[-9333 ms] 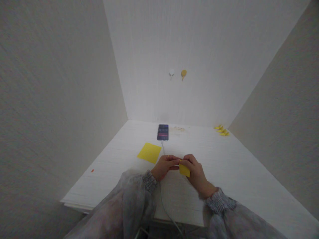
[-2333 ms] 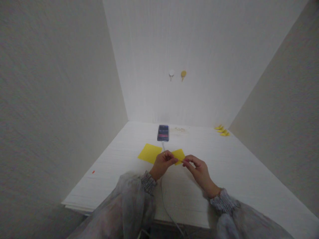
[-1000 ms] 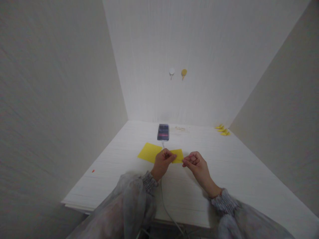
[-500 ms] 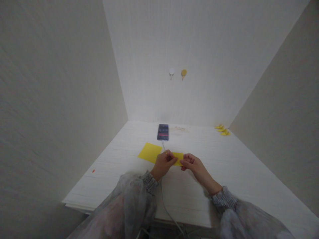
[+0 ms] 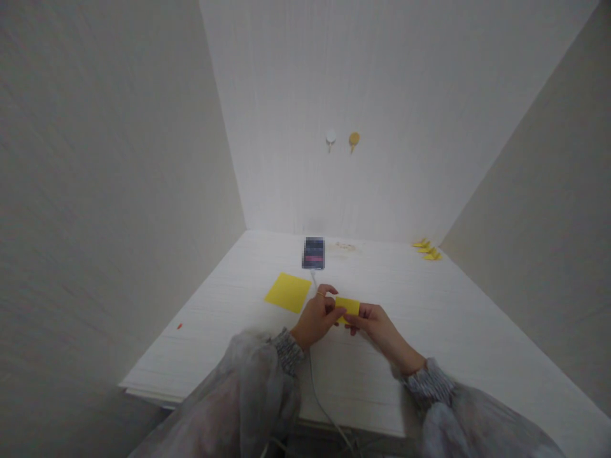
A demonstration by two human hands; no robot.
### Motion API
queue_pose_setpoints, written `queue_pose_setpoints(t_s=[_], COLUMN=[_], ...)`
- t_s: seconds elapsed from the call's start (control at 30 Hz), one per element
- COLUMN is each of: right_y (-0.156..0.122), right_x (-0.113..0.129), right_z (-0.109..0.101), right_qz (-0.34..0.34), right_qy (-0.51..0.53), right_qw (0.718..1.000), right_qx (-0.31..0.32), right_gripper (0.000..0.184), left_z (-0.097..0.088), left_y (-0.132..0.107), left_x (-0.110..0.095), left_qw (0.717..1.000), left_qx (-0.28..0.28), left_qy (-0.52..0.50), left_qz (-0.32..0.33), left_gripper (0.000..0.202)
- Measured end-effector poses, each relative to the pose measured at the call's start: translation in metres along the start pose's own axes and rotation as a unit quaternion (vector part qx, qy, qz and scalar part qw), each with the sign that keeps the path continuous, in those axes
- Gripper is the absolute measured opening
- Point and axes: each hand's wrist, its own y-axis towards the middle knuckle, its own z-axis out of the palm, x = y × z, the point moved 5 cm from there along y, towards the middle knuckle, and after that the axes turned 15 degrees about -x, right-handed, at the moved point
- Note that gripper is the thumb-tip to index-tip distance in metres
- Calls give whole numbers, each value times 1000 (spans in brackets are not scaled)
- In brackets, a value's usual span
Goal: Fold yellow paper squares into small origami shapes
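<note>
Hands hold seemingly folded yellow paper between them.

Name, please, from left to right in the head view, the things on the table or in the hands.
Orange scrap, flat yellow sheet, phone, held yellow paper, folded yellow pieces.

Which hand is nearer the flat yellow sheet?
Left. The left hand is just right of the flat yellow sheet; the right hand is farther right, at the right end of the small yellow paper both hold.
</note>
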Motion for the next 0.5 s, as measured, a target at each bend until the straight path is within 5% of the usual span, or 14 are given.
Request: queue_pose_setpoints(t_s=[0.2,0.5], right_y=[-10,-12], right_x=[12,10], right_z=[4,0], right_qz=[-11,0], right_qy=[29,46], right_qw=[999,999], right_qx=[22,14], right_gripper=[15,15], left_z=[8,9], left_y=[-3,-5], left_x=[-1,-5], left_qw=[985,968], left_qx=[46,94], left_qy=[-141,-202], left_qz=[-87,-117], left_gripper=[40,38])
